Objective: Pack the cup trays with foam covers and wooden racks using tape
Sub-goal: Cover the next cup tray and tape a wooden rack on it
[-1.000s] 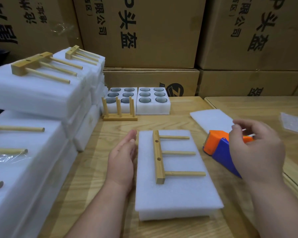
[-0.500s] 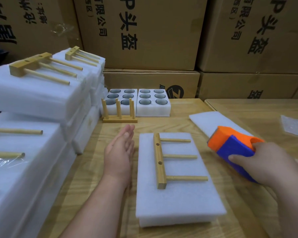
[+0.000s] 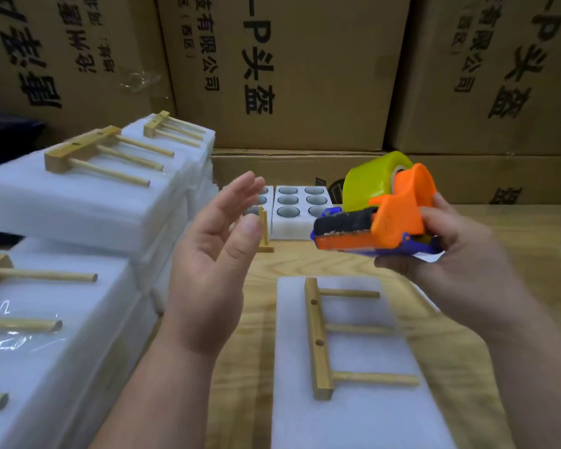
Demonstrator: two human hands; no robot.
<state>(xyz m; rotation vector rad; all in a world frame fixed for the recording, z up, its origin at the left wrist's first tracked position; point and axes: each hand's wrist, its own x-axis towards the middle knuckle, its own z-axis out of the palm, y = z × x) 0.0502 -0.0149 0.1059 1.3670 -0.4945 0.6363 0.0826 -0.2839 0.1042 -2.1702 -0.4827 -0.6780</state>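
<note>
printed cardboard boxes (image 3: 292, 69) stacked behind wooden table (image 3: 460, 351).

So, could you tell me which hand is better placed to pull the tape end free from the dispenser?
Left. The left hand is open and empty beside the tape dispenser, whose cutter end faces it; the right hand already grips the dispenser.

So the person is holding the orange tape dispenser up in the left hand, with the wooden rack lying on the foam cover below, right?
Not quite: the head view shows the tape dispenser held in the right hand, not the left. The left hand is raised beside it, open and holding nothing. The rest stands: the wooden rack lies on the foam cover below.
</note>
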